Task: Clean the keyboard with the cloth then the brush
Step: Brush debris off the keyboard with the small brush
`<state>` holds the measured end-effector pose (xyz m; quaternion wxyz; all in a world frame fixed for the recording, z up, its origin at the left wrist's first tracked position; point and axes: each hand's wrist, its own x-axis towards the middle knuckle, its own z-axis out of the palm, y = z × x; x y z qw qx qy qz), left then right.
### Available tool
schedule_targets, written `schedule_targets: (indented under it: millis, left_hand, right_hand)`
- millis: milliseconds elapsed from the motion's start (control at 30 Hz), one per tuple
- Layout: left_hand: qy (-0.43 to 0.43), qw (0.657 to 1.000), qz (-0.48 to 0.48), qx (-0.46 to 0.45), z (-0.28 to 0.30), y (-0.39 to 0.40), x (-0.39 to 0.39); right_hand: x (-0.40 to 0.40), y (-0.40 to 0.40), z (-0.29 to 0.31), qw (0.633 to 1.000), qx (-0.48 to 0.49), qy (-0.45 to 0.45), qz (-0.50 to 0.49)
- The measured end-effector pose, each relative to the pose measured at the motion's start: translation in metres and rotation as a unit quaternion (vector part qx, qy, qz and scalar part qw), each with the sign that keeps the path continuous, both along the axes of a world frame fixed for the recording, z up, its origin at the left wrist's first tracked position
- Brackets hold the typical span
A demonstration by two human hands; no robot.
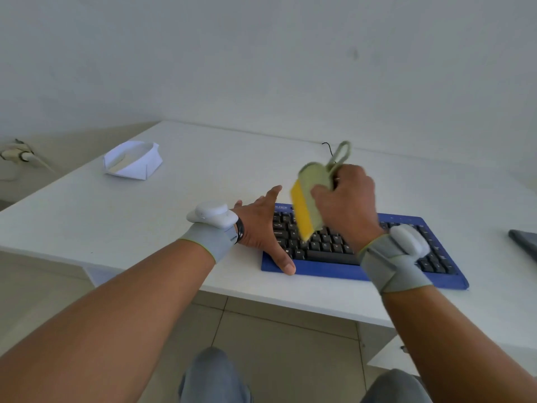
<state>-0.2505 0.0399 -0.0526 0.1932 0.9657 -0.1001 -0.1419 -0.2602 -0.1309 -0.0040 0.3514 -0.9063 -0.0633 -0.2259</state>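
A blue keyboard (348, 270) with black keys lies on the white desk (145, 216). My right hand (347, 203) grips a green brush (315, 184) with yellow bristles; the bristles point down onto the keys at the keyboard's left half, and the image of the brush is blurred. My left hand (261, 228) lies with straight fingers along the keyboard's left end, thumb on its front left corner. No cloth shows on the desk near the hands.
A folded white paper tray (132, 162) sits at the desk's far left. A dark flat object (524, 242) lies at the right edge. A thin black cable (328, 148) runs behind the keyboard. The desk's front edge is just below the keyboard.
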Motion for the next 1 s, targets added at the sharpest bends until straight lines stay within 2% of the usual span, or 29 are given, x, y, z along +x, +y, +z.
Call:
schedule_targets:
  millis: [100,200,300,400,567,700,800,867,900,1000]
  left_hand:
    - [0.006,1.0,0.003,-0.014,-0.002,0.001,-0.001]
    - [0.011,1.0,0.009,-0.015,-0.003,-0.001,0.001]
    - [0.008,1.0,0.011,-0.006,-0.003,-0.001,0.0]
    - [0.004,1.0,0.004,-0.023,-0.005,0.005,-0.002]
    - [0.042,0.998,-0.019,-0.036,-0.001,0.014,-0.002]
    - [0.052,0.998,-0.017,-0.003,0.003,0.008,-0.003]
    - [0.031,0.999,-0.026,-0.02,0.0,0.01,-0.003]
    - [0.02,0.999,-0.029,-0.034,-0.003,0.012,-0.002]
    - [0.022,0.999,-0.025,-0.033,-0.004,0.013,-0.002]
    - [0.028,0.999,-0.015,-0.04,-0.006,0.014,-0.002]
  right_hand:
    - [0.004,-0.021,-0.001,0.994,-0.079,-0.008,-0.069]
    - [0.0,-0.008,-0.015,0.992,-0.119,0.0,-0.041]
    - [-0.003,0.018,-0.02,0.996,-0.092,-0.002,0.019]
    - [0.002,0.012,-0.003,1.0,-0.014,0.017,0.002]
    - [-0.002,-0.017,0.002,0.992,-0.104,-0.005,-0.078]
    - [-0.004,0.013,-0.021,0.992,-0.129,0.004,-0.005]
    - [-0.001,0.028,-0.015,0.996,-0.061,0.032,0.048]
    - [0.003,0.02,-0.002,0.997,0.013,0.055,0.048]
    - [0.004,0.012,0.003,0.998,0.021,0.053,0.037]
    - [0.004,-0.007,0.007,0.997,-0.065,0.014,-0.04]
